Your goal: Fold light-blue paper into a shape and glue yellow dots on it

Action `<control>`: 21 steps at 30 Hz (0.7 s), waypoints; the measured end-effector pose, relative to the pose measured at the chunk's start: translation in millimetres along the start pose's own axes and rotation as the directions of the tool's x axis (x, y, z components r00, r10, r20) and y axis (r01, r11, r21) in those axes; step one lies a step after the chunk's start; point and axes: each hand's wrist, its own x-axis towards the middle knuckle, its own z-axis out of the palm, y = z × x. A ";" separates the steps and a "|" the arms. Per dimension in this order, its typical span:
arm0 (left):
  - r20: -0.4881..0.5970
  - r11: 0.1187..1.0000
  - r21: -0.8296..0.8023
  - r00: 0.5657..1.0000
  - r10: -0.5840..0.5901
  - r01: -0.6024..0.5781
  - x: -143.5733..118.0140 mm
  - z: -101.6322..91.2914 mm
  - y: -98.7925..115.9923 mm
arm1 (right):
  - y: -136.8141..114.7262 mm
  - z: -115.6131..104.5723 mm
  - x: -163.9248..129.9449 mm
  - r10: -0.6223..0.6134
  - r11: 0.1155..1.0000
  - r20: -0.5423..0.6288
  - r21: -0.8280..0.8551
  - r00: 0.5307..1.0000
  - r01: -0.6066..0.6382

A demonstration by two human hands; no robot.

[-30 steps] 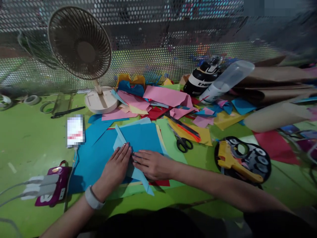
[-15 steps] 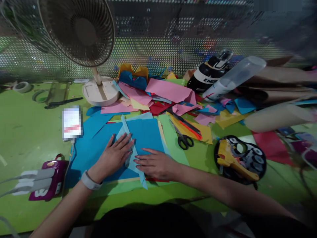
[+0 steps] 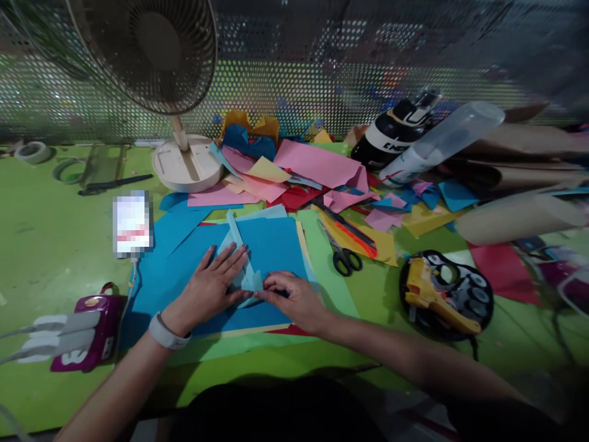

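The left hand [image 3: 209, 288] lies spread flat on the light blue folded paper [image 3: 239, 258] (atop a darker blue sheet [image 3: 271, 245]), pinning it so the right hand [image 3: 294, 298] can pinch its lower tip.

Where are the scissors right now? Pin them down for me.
In the head view the black-handled scissors lie right of centre on a light green sheet, just beyond the right hand, between the blue sheet and the round black tray.

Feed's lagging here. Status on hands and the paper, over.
Left hand flat on light blue folded paper. Right hand fingers pinching its lower tip. Scissors lie apart to the right.
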 end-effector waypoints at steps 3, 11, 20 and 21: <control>0.001 1.000 -0.004 1.000 -0.011 0.011 0.0 -0.1 0.9 | 2.6 3.7 -0.9 0.008 1.000 -0.038 0.017 0.999 -0.008; 0.000 0.999 -0.025 1.000 -0.023 0.023 0.4 -0.6 1.9 | 3.5 9.2 -1.2 -0.027 0.997 -0.083 -0.073 0.996 0.021; 0.018 0.999 -0.046 1.000 -0.024 0.025 0.5 -2.9 2.6 | -15.7 2.1 11.6 0.114 0.986 0.048 -0.131 0.992 -0.106; 0.027 0.998 -0.055 0.999 -0.025 0.027 0.7 -4.1 3.0 | -16.1 2.5 12.2 0.107 0.984 0.046 -0.148 0.993 -0.100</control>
